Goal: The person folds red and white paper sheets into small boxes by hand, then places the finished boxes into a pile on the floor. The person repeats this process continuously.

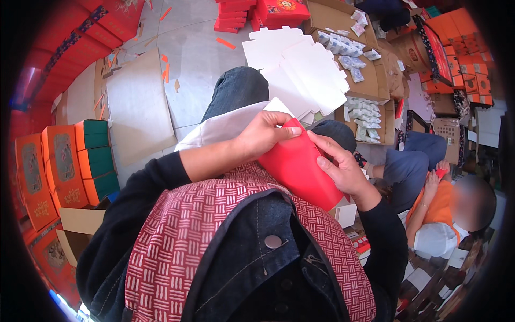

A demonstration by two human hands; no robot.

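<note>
A red folded piece, card or a flat bag [303,169], lies slanted over my lap; I cannot tell which it is. My left hand [265,130] pinches its upper edge, the thumb pressed flat on the red face. On the right edge, my right hand [341,163] grips it with thumb and fingers bent. A white flap [278,107] sticks out just beyond my left fingers. Just ahead, a pile of white die-cut card blanks [300,72] spreads out past my knees.
Cartons of small white packets [351,45] stand ahead right. Red boxes [281,12] are stacked at the far side, orange and green boxes [64,166] at left. A flat cardboard sheet [137,104] and orange scraps lie on the floor. Another person [429,209] sits close on the right.
</note>
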